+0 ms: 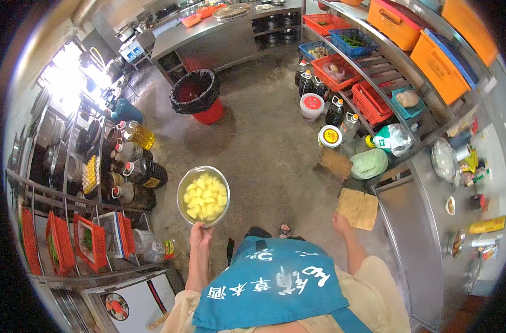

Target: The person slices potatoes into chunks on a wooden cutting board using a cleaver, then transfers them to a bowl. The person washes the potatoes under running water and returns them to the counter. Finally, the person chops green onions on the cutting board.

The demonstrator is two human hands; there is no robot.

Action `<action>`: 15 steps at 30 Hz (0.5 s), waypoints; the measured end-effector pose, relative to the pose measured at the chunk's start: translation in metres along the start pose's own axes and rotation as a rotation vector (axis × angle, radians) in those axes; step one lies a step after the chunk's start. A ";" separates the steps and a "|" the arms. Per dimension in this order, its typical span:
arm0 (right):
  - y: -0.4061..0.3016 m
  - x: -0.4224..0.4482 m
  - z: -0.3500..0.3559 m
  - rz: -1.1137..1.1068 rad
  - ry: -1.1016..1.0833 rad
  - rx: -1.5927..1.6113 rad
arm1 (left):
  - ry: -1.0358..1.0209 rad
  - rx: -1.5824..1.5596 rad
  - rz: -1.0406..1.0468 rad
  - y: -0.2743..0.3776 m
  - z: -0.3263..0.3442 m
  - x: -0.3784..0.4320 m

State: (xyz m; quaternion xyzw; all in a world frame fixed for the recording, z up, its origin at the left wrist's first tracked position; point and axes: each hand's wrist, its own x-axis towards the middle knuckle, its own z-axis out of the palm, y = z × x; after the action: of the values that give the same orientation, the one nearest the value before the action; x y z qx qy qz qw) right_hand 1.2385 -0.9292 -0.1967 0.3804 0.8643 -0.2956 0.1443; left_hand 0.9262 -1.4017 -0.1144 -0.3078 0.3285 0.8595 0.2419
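My left hand (201, 236) grips the near rim of a round metal bowl (228, 195), thumb toward the inside. The bowl is held out over the floor and contains many peeled, pale yellow chunks (206, 197), which look like cut potato. On the other side, my right hand (340, 223) hangs low with curled fingers. It overlaps the near-left edge of a square, flat wooden piece (357, 209), perhaps a stool top. Whether the fingers hold that edge or only pass in front of it, I cannot tell. A blue apron (273, 270) bearing writing covers my front.
A red bin (211, 113) with a black liner stands ahead. Oil and sauce jugs (147, 172) line the left rack. On the right are a shelf with plastic baskets (334, 73), tubs (312, 107), a green melon (369, 164) and a steel counter (433, 233). A steel table (215, 41) crosses the far end.
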 end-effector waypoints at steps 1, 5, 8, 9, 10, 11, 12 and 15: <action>-0.010 0.031 -0.017 -0.088 0.061 0.015 | 0.021 0.015 -0.006 0.003 0.023 0.013; -0.088 0.124 -0.072 -0.276 0.198 0.146 | -0.069 -0.008 0.033 0.022 0.061 0.069; -0.114 0.175 -0.076 -0.296 0.198 0.194 | -0.050 0.042 0.073 0.033 0.107 0.106; -0.103 0.184 -0.065 -0.333 0.218 0.181 | -0.039 0.051 0.091 0.037 0.119 0.120; -0.096 0.188 -0.060 -0.236 0.136 0.075 | -0.099 -0.043 0.053 0.040 0.130 0.136; -0.057 0.196 -0.043 -0.317 0.192 0.073 | -0.135 -0.009 0.046 0.036 0.159 0.156; -0.046 0.193 -0.039 -0.183 -0.065 -0.037 | -0.135 0.026 0.065 0.036 0.178 0.165; -0.025 0.185 -0.024 0.063 -0.284 -0.048 | -0.142 -0.024 0.021 0.055 0.208 0.213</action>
State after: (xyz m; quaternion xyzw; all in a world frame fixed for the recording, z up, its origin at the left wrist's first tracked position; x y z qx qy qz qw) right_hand 1.0955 -0.8221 -0.2554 0.3580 0.8297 -0.3211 0.2834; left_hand 0.6676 -1.2444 -0.1140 -0.2456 0.3035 0.8855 0.2519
